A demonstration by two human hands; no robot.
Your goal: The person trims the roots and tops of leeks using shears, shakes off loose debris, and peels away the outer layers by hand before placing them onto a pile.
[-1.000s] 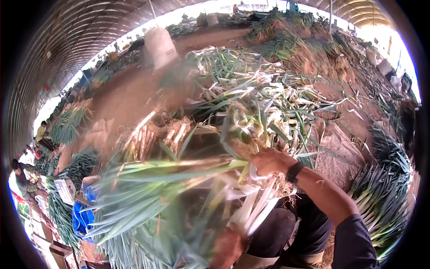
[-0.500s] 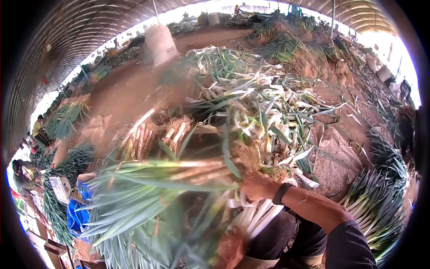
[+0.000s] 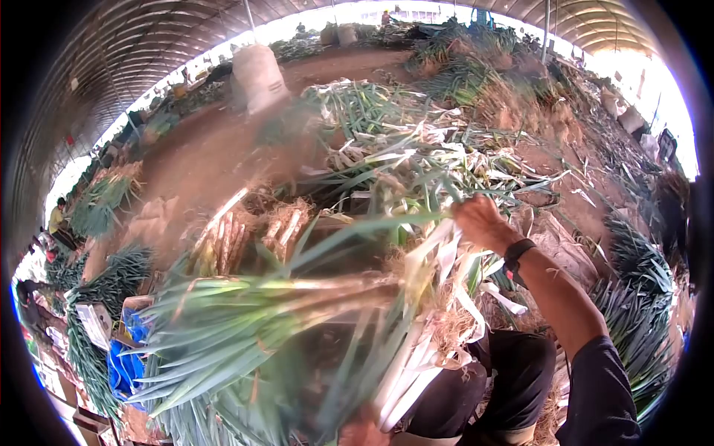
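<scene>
At the bottom edge my left hand [image 3: 364, 431], partly cut off by the frame, is closed round a bunch of green onions [image 3: 405, 372]. Their white stalks and roots point up and to the right. My right hand [image 3: 480, 221], with a dark band on the wrist, is raised above the roots. Its fingers close on a long green onion leaf [image 3: 416, 220] with pale peeled skin hanging below. Across the middle, another large bundle of green onions [image 3: 245, 312] lies with its tops to the left; dirt on the lens blurs part of it.
Heaped peelings [image 3: 416, 160] cover the ground ahead. Small bundles with roots [image 3: 227, 238] sit left of them. A white sack [image 3: 258, 78] stands on the soil farther back. More green onions [image 3: 632, 334] lie at right, and a blue crate [image 3: 126, 357] is at left.
My right hand has moved up and away from the roots, pulling the leaf and skin with it. My left hand, still on its bunch, has shifted slightly down and left.
</scene>
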